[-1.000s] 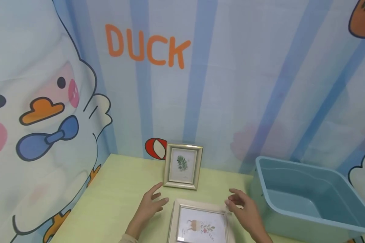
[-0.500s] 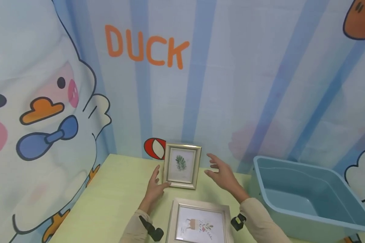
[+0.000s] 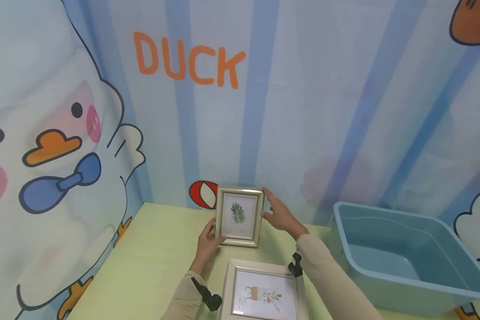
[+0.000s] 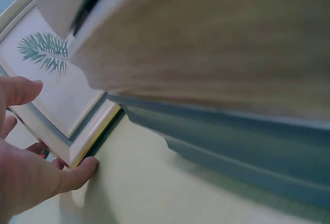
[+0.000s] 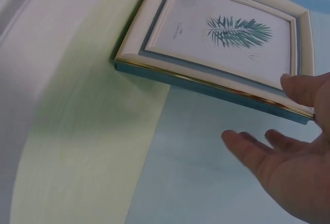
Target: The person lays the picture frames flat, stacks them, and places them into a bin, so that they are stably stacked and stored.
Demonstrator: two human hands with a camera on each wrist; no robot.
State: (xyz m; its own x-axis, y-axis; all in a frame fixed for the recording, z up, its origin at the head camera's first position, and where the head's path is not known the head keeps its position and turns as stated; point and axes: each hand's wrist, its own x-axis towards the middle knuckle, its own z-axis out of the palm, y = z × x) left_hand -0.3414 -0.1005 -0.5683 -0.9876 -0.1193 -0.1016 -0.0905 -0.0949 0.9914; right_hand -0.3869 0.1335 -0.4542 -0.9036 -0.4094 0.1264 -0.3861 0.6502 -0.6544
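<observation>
I see the left hand (image 3: 208, 247) at the 8 o'clock corner of the palm-leaf photo frame (image 3: 238, 217), thumb in front; whether it pinches, I can't tell. The frame stands at the table's (image 3: 152, 253) back, long axis upright, picture facing 6 o'clock. The right hand (image 3: 282, 217), fingers loose and ungripping, meets its 2 o'clock edge.

sleeves (image 3: 333, 276): beige, wrist-length | wrist cameras (image 3: 213, 301): black, small | hands (image 3: 282, 215): bare

Rear frame (image 3: 238, 216) on table (image 3: 160, 253), behind front frame (image 3: 266, 294); tub (image 3: 400, 291) right of both, backdrop (image 3: 304, 111) behind all.
</observation>
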